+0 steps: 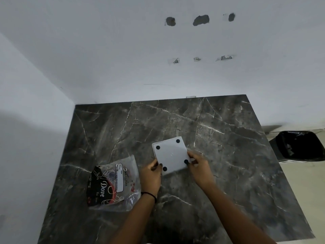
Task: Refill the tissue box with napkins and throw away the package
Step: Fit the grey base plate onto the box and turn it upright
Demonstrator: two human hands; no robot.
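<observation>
On dark marble counter (219,155), white tissue box (171,155) lies bottom-up, four black feet showing. Left hand (151,176) and right hand (199,169) pinch its near corners, fingers curled shut on box edges. Step seems base closing or opening; contents hidden. Package (114,184) lies just left, looks flattened, likely empty. Next: turn box upright, carry package to black-lined bin (299,147) at right.

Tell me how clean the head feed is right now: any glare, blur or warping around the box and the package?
Head view: dim, even light, a soft shadow on the left wall; wide-angle bending skews the marble table edges; slightly soft overall; the white tissue box, held by the left hand and right hand, reads clearly; mild sheen on the plastic package, label still legible.
</observation>
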